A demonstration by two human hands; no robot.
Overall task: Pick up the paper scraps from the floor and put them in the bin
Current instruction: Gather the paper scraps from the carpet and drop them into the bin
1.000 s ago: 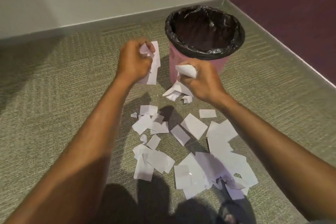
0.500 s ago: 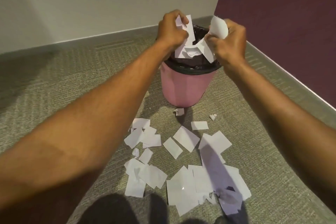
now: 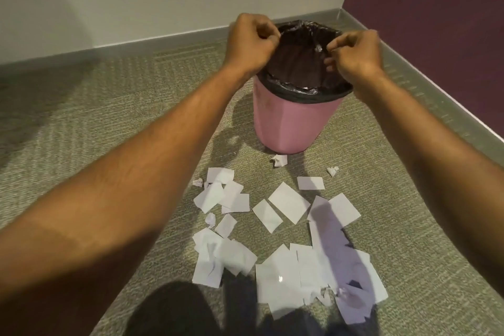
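both hands over bin [image 3: 294, 123] mouth. left hand [image 3: 251, 43] curled, no paper seen in it. right hand [image 3: 357, 53] fingers loosely bent, nothing visible in grip. paper scraps [image 3: 286, 206] scattered on carpet [image 3: 109, 106] near bin.

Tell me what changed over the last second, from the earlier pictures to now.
Both hands rose from the floor pile to the pink bin and let go of their paper. The left hand and right hand now hover empty over its black liner. The scraps on the carpet and the bin stayed put.
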